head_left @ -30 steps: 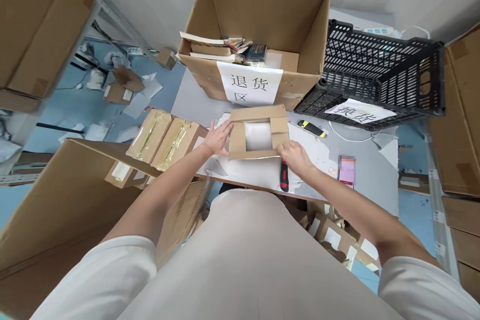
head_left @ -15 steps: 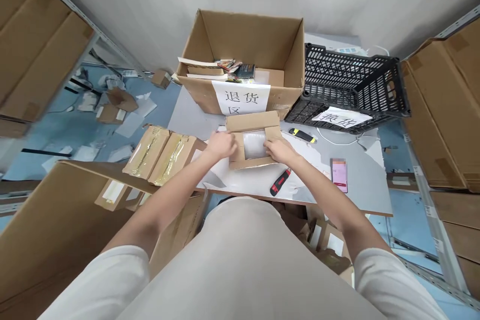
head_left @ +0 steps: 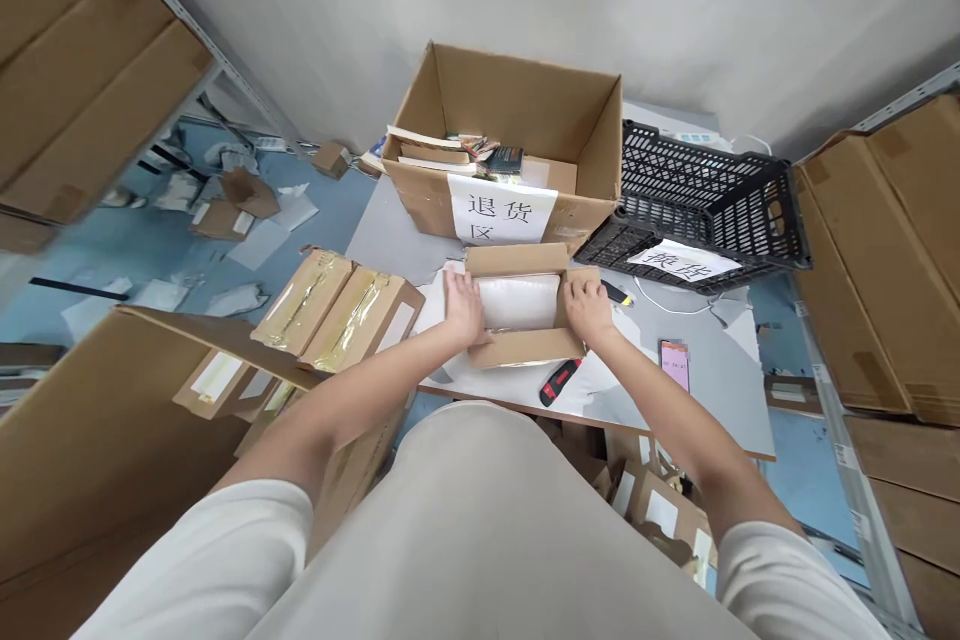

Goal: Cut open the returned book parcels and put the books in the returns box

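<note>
A small cardboard box (head_left: 525,348) lies on the table between my hands with its flaps spread. Inside it, a white, plastic-looking wrapped item (head_left: 521,302) shows. My left hand (head_left: 463,308) rests along the left end of the box, fingers stretched out and thumb near the front flap. Over the right end flap, my right hand (head_left: 589,310) has its fingers bent and closed on the cardboard. Just in front of the box lies a red and black tool handle (head_left: 559,384), its tip hidden. A yellow and black cutter (head_left: 619,294) is partly covered behind my right hand.
Behind stands a large cardboard box (head_left: 592,210) with books, labelled in front. To its right is a black plastic crate (head_left: 600,245). A phone (head_left: 674,365) lies on the table (head_left: 720,400). Taped cartons (head_left: 360,320) stand at left, and loaded shelves flank both sides.
The end flaps have been spread outward, showing more of the white item. My left hand has gone from closed to stretched out; my right hand has moved right with its flap. The view has shifted.
</note>
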The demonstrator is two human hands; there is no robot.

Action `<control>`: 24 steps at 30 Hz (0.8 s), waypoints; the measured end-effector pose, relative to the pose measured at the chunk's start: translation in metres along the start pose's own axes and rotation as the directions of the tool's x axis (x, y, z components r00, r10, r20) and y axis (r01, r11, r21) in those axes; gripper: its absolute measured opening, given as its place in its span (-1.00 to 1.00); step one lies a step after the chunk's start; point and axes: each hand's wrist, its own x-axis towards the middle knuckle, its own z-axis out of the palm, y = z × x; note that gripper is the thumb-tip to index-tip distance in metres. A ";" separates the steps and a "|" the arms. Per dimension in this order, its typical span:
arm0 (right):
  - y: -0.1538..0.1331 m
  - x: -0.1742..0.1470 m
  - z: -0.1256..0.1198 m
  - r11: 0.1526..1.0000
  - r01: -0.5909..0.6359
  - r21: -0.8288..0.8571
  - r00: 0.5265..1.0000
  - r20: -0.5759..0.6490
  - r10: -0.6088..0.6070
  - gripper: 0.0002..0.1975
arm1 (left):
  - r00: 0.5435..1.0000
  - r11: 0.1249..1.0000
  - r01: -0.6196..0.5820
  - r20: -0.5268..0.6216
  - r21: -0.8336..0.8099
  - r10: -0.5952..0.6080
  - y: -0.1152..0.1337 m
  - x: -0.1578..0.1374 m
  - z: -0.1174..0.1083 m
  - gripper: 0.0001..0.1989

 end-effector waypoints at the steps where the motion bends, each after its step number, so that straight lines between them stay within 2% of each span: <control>1: 0.010 -0.003 0.008 0.999 0.015 0.046 1.000 0.008 -0.015 -0.42 | 0.999 1.000 0.012 0.044 -0.016 -0.011 -0.009 -0.003 0.001 0.14; 4: 0.029 -0.012 0.038 0.954 0.019 0.299 0.995 0.085 -0.047 -0.16 | 0.987 0.996 -0.032 0.154 -0.085 0.045 -0.030 -0.006 0.004 0.41; 6: 0.028 -0.019 0.060 0.847 -0.022 0.530 0.989 0.135 -0.059 -0.18 | 0.984 0.987 -0.071 0.152 -0.143 0.093 -0.039 -0.006 0.007 0.50; 8: 0.015 -0.027 0.079 0.717 -0.083 0.693 0.987 0.158 -0.038 -0.27 | 0.982 0.976 -0.102 0.138 -0.192 0.130 -0.045 -0.009 0.008 0.53; 10: -0.002 -0.035 0.091 0.640 -0.141 0.755 0.983 0.184 0.000 -0.32 | 0.978 0.969 -0.125 0.139 -0.212 0.156 -0.053 -0.016 0.009 0.53; 12: -0.018 -0.041 0.095 0.622 -0.162 0.766 0.977 0.213 -0.008 -0.32 | 0.976 0.970 -0.132 0.143 -0.202 0.163 -0.061 -0.025 0.007 0.54; 15: -0.032 -0.049 0.084 0.682 -0.163 0.713 0.974 0.225 -0.003 -0.25 | 0.977 0.976 -0.133 0.140 -0.175 0.159 -0.072 -0.036 0.006 0.55; 17: -0.037 -0.054 0.067 0.774 -0.217 0.595 0.974 0.186 0.130 -0.15 | 0.977 0.977 -0.136 0.139 -0.164 0.160 -0.076 -0.038 0.005 0.56; 19: -0.043 -0.055 0.047 0.862 -0.262 0.433 0.962 0.050 0.267 -0.10 | 0.977 0.977 -0.140 0.138 -0.159 0.162 -0.076 -0.038 0.005 0.56; 20: -0.048 -0.053 0.037 0.899 -0.245 0.363 0.961 -0.033 0.275 -0.14 | 0.977 0.977 -0.142 0.137 -0.160 0.164 -0.076 -0.037 0.004 0.56; 22: -0.060 -0.045 0.023 0.959 -0.096 0.267 0.983 -0.128 0.134 -0.28 | 0.977 0.976 -0.143 0.136 -0.166 0.166 -0.075 -0.037 0.003 0.54; 24: -0.077 -0.029 0.018 0.969 0.086 0.230 0.993 -0.104 -0.063 -0.38 | 0.976 0.975 -0.135 0.143 -0.176 0.162 -0.074 -0.038 0.003 0.53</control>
